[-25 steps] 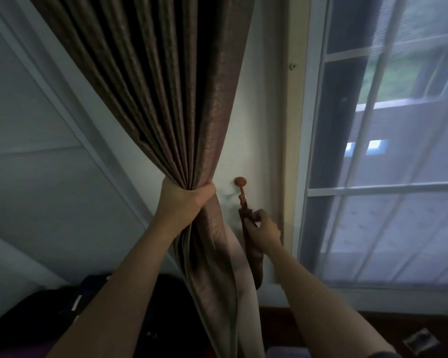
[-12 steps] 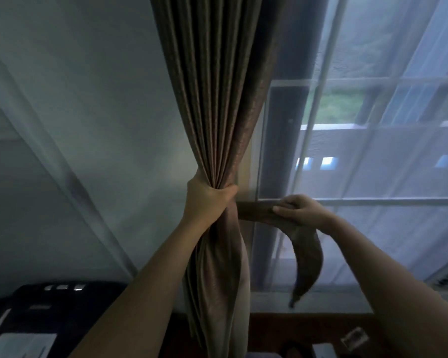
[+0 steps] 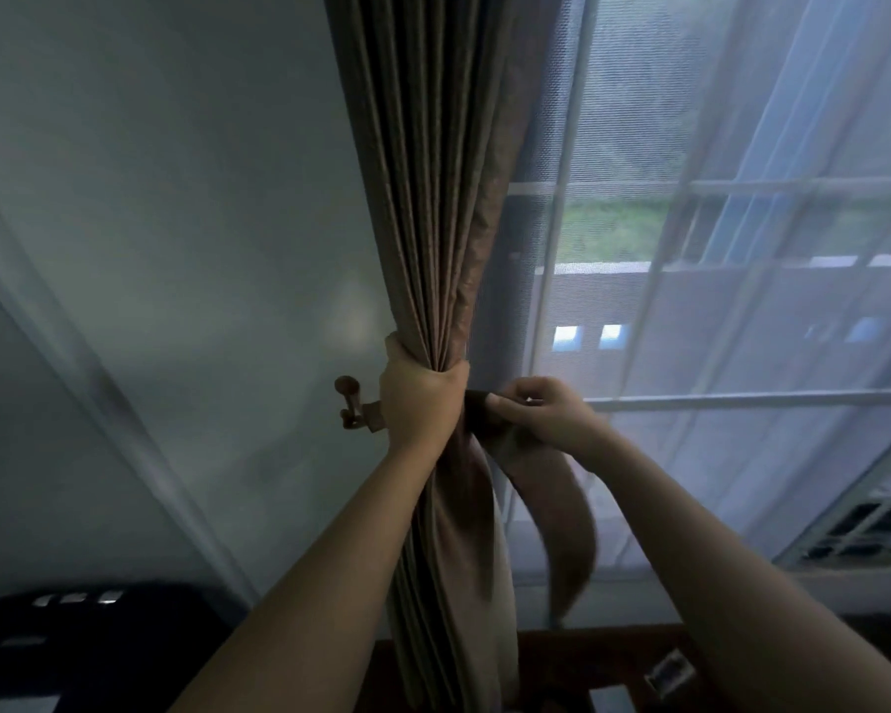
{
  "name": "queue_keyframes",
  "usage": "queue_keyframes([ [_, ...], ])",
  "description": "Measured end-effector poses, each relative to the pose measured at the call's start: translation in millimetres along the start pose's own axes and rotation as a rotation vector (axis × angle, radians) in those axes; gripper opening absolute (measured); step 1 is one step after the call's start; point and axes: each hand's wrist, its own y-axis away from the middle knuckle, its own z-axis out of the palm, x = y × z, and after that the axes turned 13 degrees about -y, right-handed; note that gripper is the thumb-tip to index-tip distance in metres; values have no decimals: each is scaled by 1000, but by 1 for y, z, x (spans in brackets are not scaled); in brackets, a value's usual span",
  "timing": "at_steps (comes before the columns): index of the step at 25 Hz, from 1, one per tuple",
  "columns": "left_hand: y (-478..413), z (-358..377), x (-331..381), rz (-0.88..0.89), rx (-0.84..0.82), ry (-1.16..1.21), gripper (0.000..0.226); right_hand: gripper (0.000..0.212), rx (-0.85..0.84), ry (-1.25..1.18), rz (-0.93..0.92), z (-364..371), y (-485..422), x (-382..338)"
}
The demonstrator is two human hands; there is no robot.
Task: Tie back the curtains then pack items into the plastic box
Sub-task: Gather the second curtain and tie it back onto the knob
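A brown pleated curtain (image 3: 428,208) hangs down the middle of the view. My left hand (image 3: 416,396) grips it, bunching the folds into a tight bundle. Just right of the bundle my right hand (image 3: 546,410) pinches a brown fabric tie-back band (image 3: 551,486), whose loose end droops down to the right. The band's other end runs behind the curtain to a round-knobbed wall hook (image 3: 350,401) left of my left hand. No plastic box is in view.
A sheer white curtain (image 3: 741,301) covers the window (image 3: 639,398) on the right. A pale wall (image 3: 150,249) fills the left. A dark object (image 3: 73,640) sits at the lower left, and a dark wooden surface (image 3: 587,661) with small items lies below the window.
My right hand has brought the tie-back closer to the bundle, from near the window bar to right beside my left hand. The view has shifted, so the wall hook now shows left of the curtain.
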Motion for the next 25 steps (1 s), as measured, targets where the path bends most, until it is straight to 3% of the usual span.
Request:
queue_keyframes([
  [3, 8, -3, 3, -6, 47, -42, 48, 13, -37, -33, 52, -4, 7, -3],
  [10, 4, -13, -1, -105, 225, -71, 47, 10, 97, 95, 68, -9, 8, 0],
  [13, 2, -2, 8, -57, 96, -4, 44, 11, 54, -51, 93, 3, 15, -11],
  [16, -1, 1, 13, -68, -89, -52, 44, 13, -65, 18, 125, 6, 21, -16],
  [19, -18, -10, 17, -21, -254, -511, 63, 26, -69, -63, 188, 4, 29, -19],
  [21, -27, -20, 21, 13, -357, -652, 70, 29, -58, -107, 191, 6, 37, -21],
  [25, -29, -22, 20, -75, -497, -476, 74, 37, -27, -277, 176, 27, 54, -14],
])
